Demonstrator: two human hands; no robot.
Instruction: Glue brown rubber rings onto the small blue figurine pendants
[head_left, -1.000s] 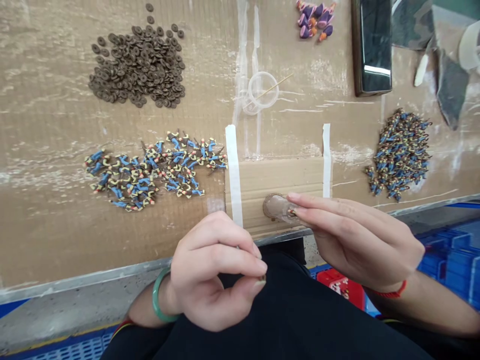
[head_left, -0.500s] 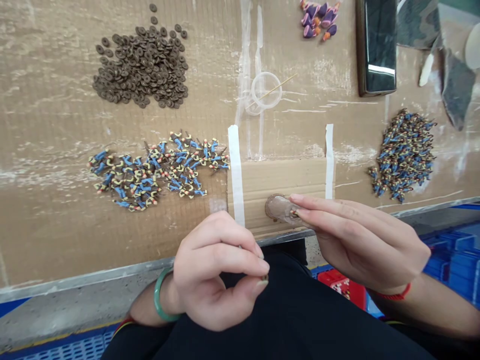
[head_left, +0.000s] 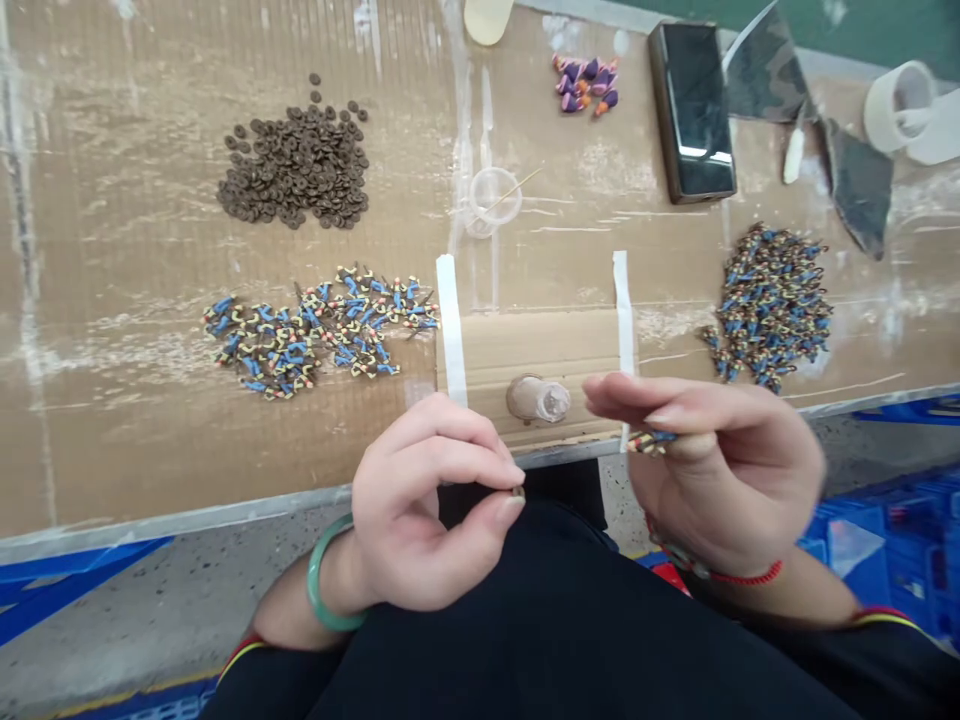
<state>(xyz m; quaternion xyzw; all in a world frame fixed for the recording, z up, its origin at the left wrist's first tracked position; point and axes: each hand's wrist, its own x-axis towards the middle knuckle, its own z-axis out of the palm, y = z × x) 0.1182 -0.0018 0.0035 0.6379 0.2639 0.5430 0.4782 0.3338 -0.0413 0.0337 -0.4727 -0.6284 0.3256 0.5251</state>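
Note:
My left hand is closed in a pinch on a tiny brown disc, held just below the table's front edge. My right hand grips a small blue and yellow figure between thumb and fingers, to the right of a brown glue dab on a taped cardboard patch. A pile of brown discs lies at the back left. Loose blue figures are spread left of the patch. Another heap of blue figures lies on the right.
A clear small cup with a stick stands behind the patch. Purple and orange pieces, a black phone and a tape roll lie at the back. Blue crates sit below the table on the right.
My right hand has drawn back from the glue dab toward me with the figure. The view has shifted, showing more of the table's back. My left hand keeps its pinch.

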